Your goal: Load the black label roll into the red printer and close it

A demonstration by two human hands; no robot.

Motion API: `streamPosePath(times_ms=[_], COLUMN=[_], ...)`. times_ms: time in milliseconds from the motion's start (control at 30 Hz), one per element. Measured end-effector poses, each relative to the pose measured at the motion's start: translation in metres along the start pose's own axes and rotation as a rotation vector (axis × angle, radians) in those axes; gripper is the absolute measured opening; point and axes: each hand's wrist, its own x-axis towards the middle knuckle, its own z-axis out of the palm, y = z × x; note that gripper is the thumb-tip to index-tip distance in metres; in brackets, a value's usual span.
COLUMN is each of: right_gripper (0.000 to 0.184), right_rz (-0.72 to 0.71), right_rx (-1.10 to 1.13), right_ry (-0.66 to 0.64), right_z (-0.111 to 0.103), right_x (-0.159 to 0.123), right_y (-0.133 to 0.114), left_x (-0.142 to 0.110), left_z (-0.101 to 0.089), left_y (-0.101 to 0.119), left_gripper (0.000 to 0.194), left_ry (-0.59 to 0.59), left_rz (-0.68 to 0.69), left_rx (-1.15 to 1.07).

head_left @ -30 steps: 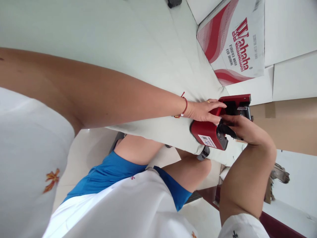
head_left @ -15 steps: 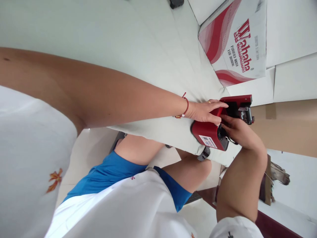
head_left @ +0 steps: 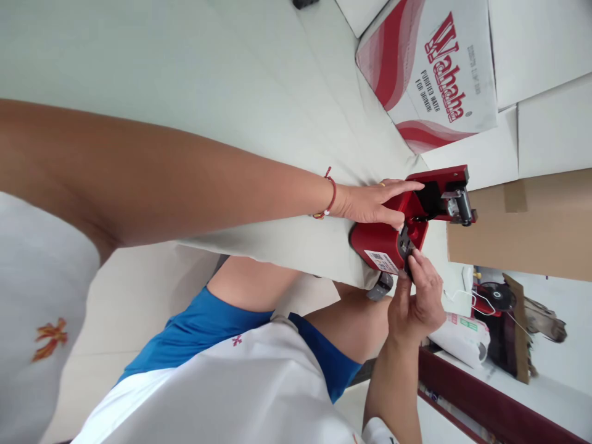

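Note:
A red box-shaped device (head_left: 374, 239) with a white label sits on the pale cloth-covered table. Its hinged red cover (head_left: 456, 176) stands open, showing a dark inside and a metal roller (head_left: 460, 206). My left hand (head_left: 370, 202), with a red string bracelet at the wrist, grips the device's side, thumb bent over the rim and forefinger stretched toward the cover. At the device's near end, my right hand (head_left: 420, 296) pinches the edge of a black end panel (head_left: 406, 243) between thumb and fingers. Whether that panel is loose or attached, I cannot tell.
A Wahaha water carton (head_left: 430, 74) and white boxes stand beyond the table (head_left: 231, 68). Brown cardboard (head_left: 518, 228) is behind the device. To the right are a white package (head_left: 465, 339), a white cable and a dark round object (head_left: 497, 296). My knees are below the table edge.
My right hand has drawn out of the device's opening and shifted to the near end, onto the black panel. My left hand stays on the device. The view has shifted slightly.

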Motion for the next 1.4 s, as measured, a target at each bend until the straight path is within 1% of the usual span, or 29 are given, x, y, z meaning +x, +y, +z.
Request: streamPosePath(times_ms=[133,267,333,467,533,600,700,800,867,900,967,1033,1067,1100,1167,1233,1300,1400], right_gripper=[0.044,0.047,0.047,0.045,0.048,0.052,0.054,0.053,0.052,0.052,0.053,0.054,0.054,0.053,0.053,0.053,0.055,0.055], right_rz=[0.028,0.106,0.135,0.172,0.174,0.169,0.169,0.171,0.175,0.176,0.172,0.165,0.165,0.17,0.188,0.2,0.196,0.18], right_rx=[0.02,0.101,0.134,0.138,0.13,0.13,0.135,0.146,0.156,0.158,0.16,0.159,0.158,0.157,0.158,0.161,0.169,0.184], right_ry=[0.134,0.191,0.186,0.143,0.119,0.1,0.108,0.133,0.14,0.14,0.132,0.127,0.129,0.139,0.173,0.202,0.204,0.192], right_z=[0.014,0.023,0.025,0.028,0.029,0.03,0.032,0.034,0.035,0.036,0.037,0.037,0.037,0.037,0.036,0.035,0.033,0.029], right_x=[-0.007,-0.012,-0.014,-0.016,-0.018,-0.019,-0.019,-0.018,-0.017,-0.017,-0.017,-0.018,-0.02,-0.021,-0.026,-0.031,-0.034,-0.034], right_y=[-0.004,-0.012,-0.016,-0.021,-0.023,-0.024,-0.026,-0.027,-0.028,-0.027,-0.027,-0.027,-0.026,-0.026,-0.026,-0.026,-0.026,-0.025], left_x=[-0.009,-0.022,-0.027,-0.033,-0.029,-0.02,0.002,0.021,0.022,0.018,0.004,-0.015,-0.025,-0.034,-0.047,-0.054,-0.057,-0.057], left_z=[-0.006,-0.013,-0.016,-0.023,-0.027,-0.032,-0.034,-0.031,-0.028,-0.027,-0.026,-0.027,-0.027,-0.027,-0.027,-0.025,-0.023,-0.022], left_y=[0.008,0.023,0.028,0.031,0.033,0.041,0.061,0.082,0.091,0.093,0.095,0.092,0.089,0.086,0.079,0.072,0.067,0.062], left_gripper=[0.104,0.103,0.105,0.105,0.108,0.106,0.088,0.066,0.055,0.049,0.039,0.035,0.035,0.036,0.04,0.044,0.046,0.042], left_ry=[0.001,-0.022,-0.017,0.004,0.015,0.05,0.114,0.107,0.14,0.152,0.139,0.071,0.029,0.01,0.015,0.032,0.048,0.066], left_rz=[0.005,0.045,0.04,0.04,0.065,0.068,0.027,-0.024,-0.037,-0.027,0.034,0.127,0.15,0.154,0.144,0.159,0.186,0.223], left_rx=[-0.006,0.009,0.005,-0.03,-0.013,0.008,-0.001,-0.024,0.006,0.044,0.153,0.213,0.219,0.218,0.193,0.188,0.209,0.262])
